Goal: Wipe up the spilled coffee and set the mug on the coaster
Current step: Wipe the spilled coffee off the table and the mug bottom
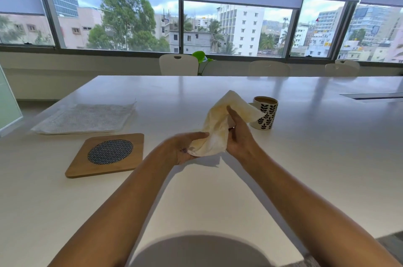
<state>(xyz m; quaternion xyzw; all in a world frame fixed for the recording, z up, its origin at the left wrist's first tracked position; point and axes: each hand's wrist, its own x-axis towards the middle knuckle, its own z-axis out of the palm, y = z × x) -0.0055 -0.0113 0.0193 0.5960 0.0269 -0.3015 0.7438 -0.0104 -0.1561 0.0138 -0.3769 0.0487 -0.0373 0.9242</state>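
Observation:
A stained, yellowish paper napkin (218, 127) hangs above the white table (305, 157), held between both hands. My left hand (185, 146) pinches its lower edge, palm up. My right hand (237, 133) grips its middle from the right. Behind the napkin stands a white mug with black leaf print (267, 117), with coffee in it, partly hidden by the napkin's upper corner. A square wooden coaster with a round patterned inset (109, 154) lies to the left of my hands. No spill shows on the table.
A stack of white paper napkins (85, 117) lies at the left, behind the coaster. White chairs (178, 65) and a green plant (199, 57) stand past the table's far edge. A dark slot (375, 96) is set into the table at far right.

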